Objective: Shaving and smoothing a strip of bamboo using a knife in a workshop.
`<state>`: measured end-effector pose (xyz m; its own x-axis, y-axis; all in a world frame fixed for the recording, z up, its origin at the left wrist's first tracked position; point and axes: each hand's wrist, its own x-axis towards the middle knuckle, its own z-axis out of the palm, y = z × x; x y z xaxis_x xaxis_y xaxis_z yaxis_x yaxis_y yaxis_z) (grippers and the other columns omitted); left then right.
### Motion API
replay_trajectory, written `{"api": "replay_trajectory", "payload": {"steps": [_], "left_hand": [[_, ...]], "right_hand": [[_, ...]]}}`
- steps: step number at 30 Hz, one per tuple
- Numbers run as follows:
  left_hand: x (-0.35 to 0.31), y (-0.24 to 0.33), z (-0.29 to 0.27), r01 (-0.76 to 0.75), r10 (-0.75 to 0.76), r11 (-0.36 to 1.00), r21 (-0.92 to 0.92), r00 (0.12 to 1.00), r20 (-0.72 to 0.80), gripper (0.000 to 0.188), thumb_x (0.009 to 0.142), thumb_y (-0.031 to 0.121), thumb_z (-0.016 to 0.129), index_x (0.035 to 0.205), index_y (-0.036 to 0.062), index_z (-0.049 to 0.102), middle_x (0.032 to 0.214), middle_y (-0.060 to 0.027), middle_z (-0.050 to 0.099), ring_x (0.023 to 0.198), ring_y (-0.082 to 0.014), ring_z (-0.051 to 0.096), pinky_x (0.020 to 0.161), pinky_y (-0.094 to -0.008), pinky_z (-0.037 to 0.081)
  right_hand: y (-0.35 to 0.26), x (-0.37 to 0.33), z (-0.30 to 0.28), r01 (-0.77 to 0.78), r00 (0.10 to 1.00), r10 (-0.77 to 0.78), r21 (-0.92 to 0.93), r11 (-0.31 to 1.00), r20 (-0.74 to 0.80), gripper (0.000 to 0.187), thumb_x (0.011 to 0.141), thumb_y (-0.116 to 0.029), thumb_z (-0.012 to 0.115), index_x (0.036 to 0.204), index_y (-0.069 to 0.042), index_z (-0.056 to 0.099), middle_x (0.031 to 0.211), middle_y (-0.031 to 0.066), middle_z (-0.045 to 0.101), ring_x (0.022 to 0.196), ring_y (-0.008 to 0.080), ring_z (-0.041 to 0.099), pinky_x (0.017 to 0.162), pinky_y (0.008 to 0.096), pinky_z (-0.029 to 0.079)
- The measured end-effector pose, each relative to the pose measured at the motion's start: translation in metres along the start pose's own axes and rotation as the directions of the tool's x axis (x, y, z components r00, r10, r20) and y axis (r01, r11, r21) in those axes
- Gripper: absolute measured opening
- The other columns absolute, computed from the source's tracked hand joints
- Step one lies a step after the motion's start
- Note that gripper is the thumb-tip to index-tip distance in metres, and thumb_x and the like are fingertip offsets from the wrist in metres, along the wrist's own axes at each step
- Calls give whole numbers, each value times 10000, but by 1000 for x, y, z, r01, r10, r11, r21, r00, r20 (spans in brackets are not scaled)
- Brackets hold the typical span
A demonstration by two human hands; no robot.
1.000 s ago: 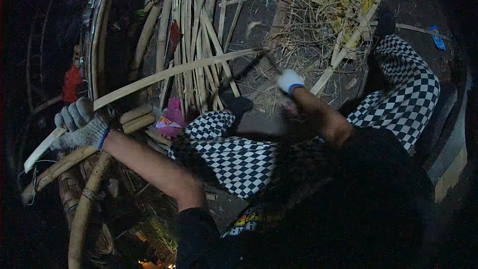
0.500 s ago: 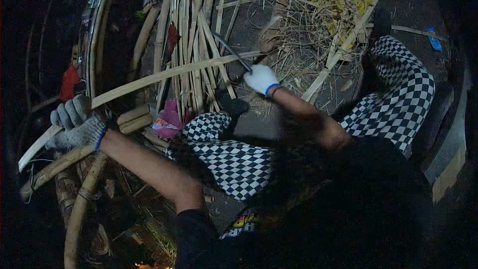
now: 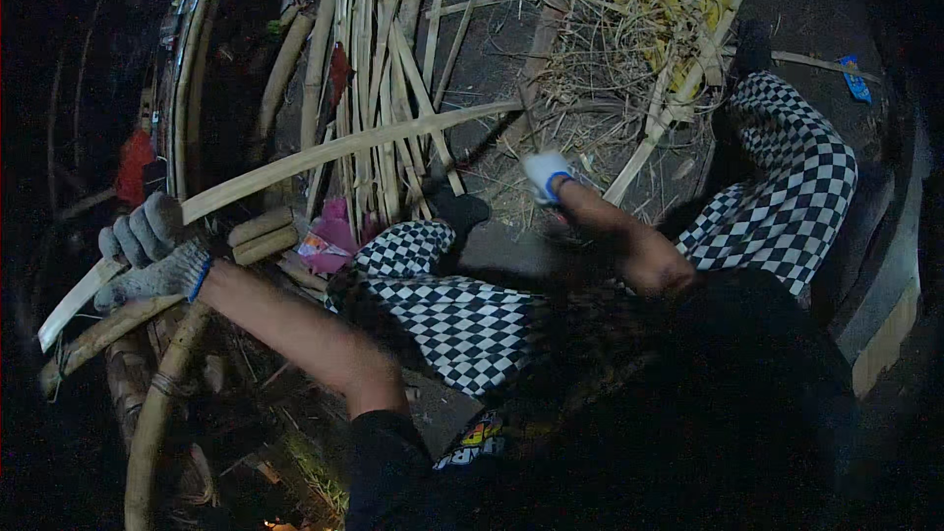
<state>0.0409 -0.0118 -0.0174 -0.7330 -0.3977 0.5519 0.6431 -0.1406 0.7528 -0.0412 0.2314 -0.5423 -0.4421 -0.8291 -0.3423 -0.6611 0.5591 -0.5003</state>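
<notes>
A long pale bamboo strip (image 3: 334,147) slants up from the left to the middle of the view. My gloved left hand (image 3: 147,246) is closed around it near its lower end. In a white glove with a blue cuff, my right hand (image 3: 547,177) grips a long-bladed knife (image 3: 529,120), now seen nearly edge-on and thin. Its blade stands by the strip's far tip; whether they touch I cannot tell. The knife's handle is hidden in the glove.
Behind the strip lies a bundle of split bamboo strips (image 3: 379,49). Shavings (image 3: 600,69) are heaped over a yellow sheet (image 3: 688,0) at the back right. Bamboo poles (image 3: 157,413) stand at lower left. My checkered-trousered legs (image 3: 452,324) frame the work area.
My right hand has moved right and slightly nearer, and the knife has swung from lying across the strip to standing at its tip. My left hand and the strip have barely shifted.
</notes>
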Motion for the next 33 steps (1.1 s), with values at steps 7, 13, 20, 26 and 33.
{"api": "replay_trajectory", "payload": {"steps": [7, 13, 20, 26, 33], "left_hand": [[-14, 14, 6, 22, -23, 1000, 7, 999, 33, 569, 706, 744, 583, 599, 217, 399, 445, 108, 323, 338, -42, 254, 394, -223, 228], [-12, 4, 16, 22, -21, 1000, -22, 999, 33, 580, 709, 755, 582, 590, 219, 392, 441, 114, 309, 334, -37, 237, 365, -220, 207], [-16, 27, -20, 27, -25, 999, -43, 999, 34, 562, 736, 738, 573, 614, 221, 390, 449, 117, 289, 335, -34, 218, 354, -216, 200], [-18, 6, 9, -34, 33, 998, 47, 999, 3, 523, 825, 690, 478, 634, 215, 371, 470, 101, 297, 338, -43, 211, 355, -218, 194], [-21, 25, -22, -27, 24, 987, 161, 999, 23, 474, 877, 618, 388, 673, 190, 375, 511, 82, 260, 366, -86, 186, 468, -276, 338]], "right_hand": [[-119, -6, -144, 157, 975, -1, 689, 708, -221, 377, 826, -317, 494, 776, 20, 656, 742, 240, 641, 758, 404, 638, 745, 480, 499], [-62, -3, -94, -9, 981, 138, 684, 729, -135, 391, 831, -337, 498, 806, 4, 688, 787, 249, 649, 783, 412, 641, 747, 492, 511], [-130, -21, -158, 163, 973, -18, 628, 761, -230, 409, 798, -366, 514, 822, 6, 681, 870, 270, 648, 856, 435, 626, 811, 495, 497], [-51, -2, -81, 5, 967, 149, 602, 799, -206, 379, 821, -332, 498, 828, 1, 680, 850, 267, 645, 824, 426, 630, 787, 496, 499], [-103, -2, -119, 39, 984, 78, 625, 780, -158, 419, 784, -352, 522, 792, 42, 666, 832, 276, 635, 810, 432, 630, 782, 501, 499]]}}
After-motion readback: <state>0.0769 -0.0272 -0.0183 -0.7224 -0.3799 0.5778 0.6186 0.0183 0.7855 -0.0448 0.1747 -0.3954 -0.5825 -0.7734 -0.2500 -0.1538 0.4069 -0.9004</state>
